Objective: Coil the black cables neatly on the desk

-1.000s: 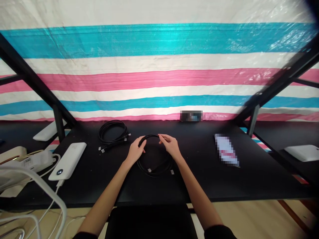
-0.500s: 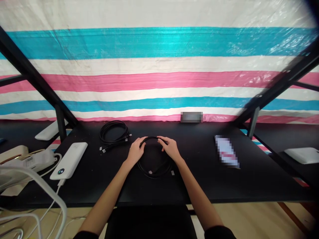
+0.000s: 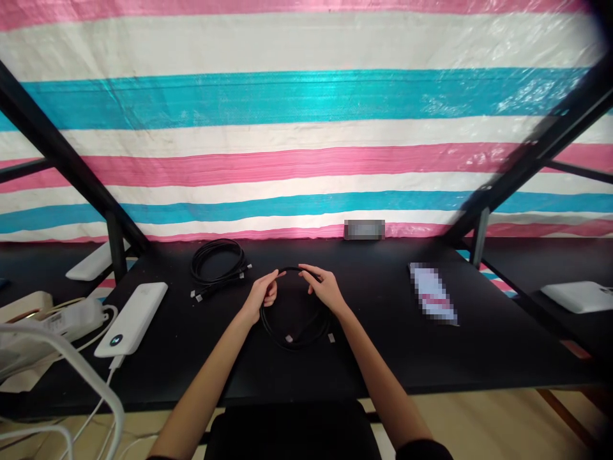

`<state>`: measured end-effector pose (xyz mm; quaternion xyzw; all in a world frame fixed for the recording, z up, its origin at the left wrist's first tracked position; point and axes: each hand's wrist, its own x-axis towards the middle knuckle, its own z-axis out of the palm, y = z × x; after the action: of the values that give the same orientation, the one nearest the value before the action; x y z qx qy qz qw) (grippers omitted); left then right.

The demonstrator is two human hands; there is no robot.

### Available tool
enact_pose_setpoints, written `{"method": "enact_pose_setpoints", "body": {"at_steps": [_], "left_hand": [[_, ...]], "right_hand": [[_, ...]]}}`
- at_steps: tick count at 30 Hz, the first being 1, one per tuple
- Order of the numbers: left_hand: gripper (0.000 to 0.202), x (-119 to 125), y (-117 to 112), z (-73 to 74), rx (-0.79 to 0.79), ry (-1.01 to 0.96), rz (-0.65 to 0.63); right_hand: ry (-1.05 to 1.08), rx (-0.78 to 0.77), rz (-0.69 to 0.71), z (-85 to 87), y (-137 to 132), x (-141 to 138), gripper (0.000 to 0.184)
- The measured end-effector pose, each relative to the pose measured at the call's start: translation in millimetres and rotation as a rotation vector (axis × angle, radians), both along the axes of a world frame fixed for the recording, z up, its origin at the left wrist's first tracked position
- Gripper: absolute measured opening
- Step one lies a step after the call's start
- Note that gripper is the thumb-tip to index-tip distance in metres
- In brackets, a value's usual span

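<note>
A black cable wound into a coil (image 3: 297, 322) lies on the black table (image 3: 393, 345) in front of me. My left hand (image 3: 262, 295) pinches the coil's far left arc between thumb and fingers. My right hand (image 3: 324, 287) grips the far right arc, fingers curled over it. The coil's two silver plug ends rest on the table near its near side. A second coiled black cable (image 3: 216, 262) lies further back to the left, untouched.
A white power bank (image 3: 133, 317) with a white lead sits at the left of the table, beside a white power strip (image 3: 62, 319). A blurred packet (image 3: 433, 294) lies at the right. Black frame posts (image 3: 115, 246) rise at both back corners before a striped tarp.
Both hands have lifted the far side of the coil slightly and shifted their hold along it. The camera has tilted up a little.
</note>
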<state>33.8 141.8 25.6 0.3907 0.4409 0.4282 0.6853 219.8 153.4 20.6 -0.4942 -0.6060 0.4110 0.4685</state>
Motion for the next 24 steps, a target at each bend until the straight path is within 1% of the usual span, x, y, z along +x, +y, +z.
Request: {"method": "enact_pose_setpoints", "body": {"at_steps": [2, 4, 8, 12, 16, 20, 24], "left_hand": [[0.04, -0.5, -0.7, 2.0, -0.018, -0.049, -0.037], [0.037, 0.3, -1.3, 3.1, -0.008, -0.061, -0.04], [0.052, 3.1, -1.6, 3.2, -0.003, -0.088, -0.022], [0.052, 3.7, -1.1, 3.5, -0.058, -0.168, 0.008], [0.052, 0.7, 0.2, 5.9, -0.061, -0.257, 0.099], [0.053, -5.0, 2.8, 7.1, -0.001, -0.276, 0.237], [0.053, -8.2, 5.7, 4.8, 0.023, -0.336, 0.305]], "right_hand": [[0.042, -0.03, -0.011, 0.8, -0.3, -0.8, 0.04], [0.082, -0.044, -0.019, 1.2, -0.5, -1.4, 0.042], [0.13, -0.046, -0.014, 2.8, -1.0, -2.1, 0.043], [0.136, -0.076, -0.006, 3.6, -0.3, -1.1, 0.045], [0.113, -0.126, 0.067, -1.8, 1.5, 1.1, 0.044], [0.041, -0.208, 0.119, -8.4, 1.5, 1.6, 0.029], [0.001, -0.196, 0.173, -9.0, -0.4, 2.4, 0.02]]}}
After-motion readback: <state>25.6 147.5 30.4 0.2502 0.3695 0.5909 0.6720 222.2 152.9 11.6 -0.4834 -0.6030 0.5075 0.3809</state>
